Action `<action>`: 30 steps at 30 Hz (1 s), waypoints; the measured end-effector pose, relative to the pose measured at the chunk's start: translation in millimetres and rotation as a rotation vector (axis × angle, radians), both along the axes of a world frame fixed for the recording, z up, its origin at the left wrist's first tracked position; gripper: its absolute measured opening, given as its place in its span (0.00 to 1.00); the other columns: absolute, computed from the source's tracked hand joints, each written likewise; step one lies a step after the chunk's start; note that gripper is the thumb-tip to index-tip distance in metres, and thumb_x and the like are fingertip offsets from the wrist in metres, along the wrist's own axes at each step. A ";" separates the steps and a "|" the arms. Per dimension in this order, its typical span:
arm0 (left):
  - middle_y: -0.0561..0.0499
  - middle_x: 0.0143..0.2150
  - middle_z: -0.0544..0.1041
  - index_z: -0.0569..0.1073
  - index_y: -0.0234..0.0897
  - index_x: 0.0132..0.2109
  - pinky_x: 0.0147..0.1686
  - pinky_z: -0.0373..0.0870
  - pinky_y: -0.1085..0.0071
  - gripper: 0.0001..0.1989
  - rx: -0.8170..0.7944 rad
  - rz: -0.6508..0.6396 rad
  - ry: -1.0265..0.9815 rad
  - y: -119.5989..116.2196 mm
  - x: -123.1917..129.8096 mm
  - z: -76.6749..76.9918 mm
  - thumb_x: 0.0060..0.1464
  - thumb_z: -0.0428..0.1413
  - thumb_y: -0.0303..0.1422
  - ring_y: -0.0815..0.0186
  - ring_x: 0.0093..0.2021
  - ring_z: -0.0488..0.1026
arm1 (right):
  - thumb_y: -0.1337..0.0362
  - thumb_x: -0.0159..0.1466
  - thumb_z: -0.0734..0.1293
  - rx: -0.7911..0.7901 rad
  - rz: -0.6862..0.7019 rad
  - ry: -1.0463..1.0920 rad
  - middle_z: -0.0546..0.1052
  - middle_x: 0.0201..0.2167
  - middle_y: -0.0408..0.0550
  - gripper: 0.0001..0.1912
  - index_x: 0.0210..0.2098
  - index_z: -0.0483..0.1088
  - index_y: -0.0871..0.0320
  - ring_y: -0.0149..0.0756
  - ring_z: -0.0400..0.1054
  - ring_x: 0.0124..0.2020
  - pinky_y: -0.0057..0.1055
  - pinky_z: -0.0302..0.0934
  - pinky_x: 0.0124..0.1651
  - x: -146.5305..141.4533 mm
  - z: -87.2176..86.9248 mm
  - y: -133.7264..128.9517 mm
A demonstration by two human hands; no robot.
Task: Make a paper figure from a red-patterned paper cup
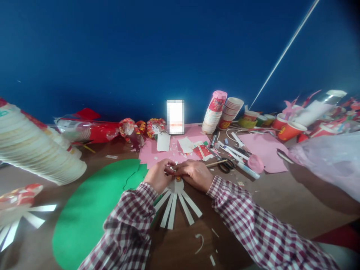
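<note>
My left hand (156, 174) and my right hand (196, 174) meet at the middle of the table, both closed with fingertips pinched together. They grip the far part of a paper cup cut into white strips (172, 210), which fan out towards me. A small yellow and red print (178, 179) shows just below my fingertips. Exactly what the fingertips pinch is hidden behind them. Beside my left hand lies a green sheet (92, 210), partly under the left forearm. Scissors with black handles (227, 165) and a thin wooden stick (216, 163) lie just past my right hand.
A long stack of paper cups (42, 150) leans in from the left, near another strip-cut cup (21, 210). Pink paper (152, 150) with scraps lies ahead. Upright cup stacks (211, 122), pens (247, 170), a pink roll (255, 163) and a plastic bag (332, 165) stand or lie to the right.
</note>
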State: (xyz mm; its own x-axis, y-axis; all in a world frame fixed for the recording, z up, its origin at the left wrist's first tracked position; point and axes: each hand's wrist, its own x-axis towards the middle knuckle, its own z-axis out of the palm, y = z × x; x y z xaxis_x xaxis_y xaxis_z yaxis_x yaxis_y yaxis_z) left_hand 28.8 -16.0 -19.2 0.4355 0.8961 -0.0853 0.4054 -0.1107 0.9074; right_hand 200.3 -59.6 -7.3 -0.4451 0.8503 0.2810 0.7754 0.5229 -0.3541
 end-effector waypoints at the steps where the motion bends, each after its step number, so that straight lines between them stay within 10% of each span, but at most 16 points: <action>1: 0.50 0.29 0.75 0.69 0.36 0.42 0.29 0.68 0.71 0.18 0.003 -0.014 0.002 0.2 -0.7 0.9 0.38 0.58 0.27 0.64 0.32 0.74 | 0.60 0.63 0.59 0.002 -0.002 0.000 0.75 0.39 0.44 0.12 0.40 0.73 0.49 0.33 0.65 0.40 0.27 0.56 0.43 0.1 0.1 0.3; 30: 0.50 0.31 0.76 0.70 0.37 0.42 0.30 0.70 0.70 0.16 0.104 -0.069 0.037 1.4 -4.8 -3.6 0.41 0.55 0.29 0.64 0.32 0.74 | 0.64 0.64 0.58 0.048 -0.084 -0.009 0.74 0.37 0.47 0.11 0.41 0.70 0.56 0.33 0.65 0.41 0.27 0.55 0.42 20.3 17.7 -0.7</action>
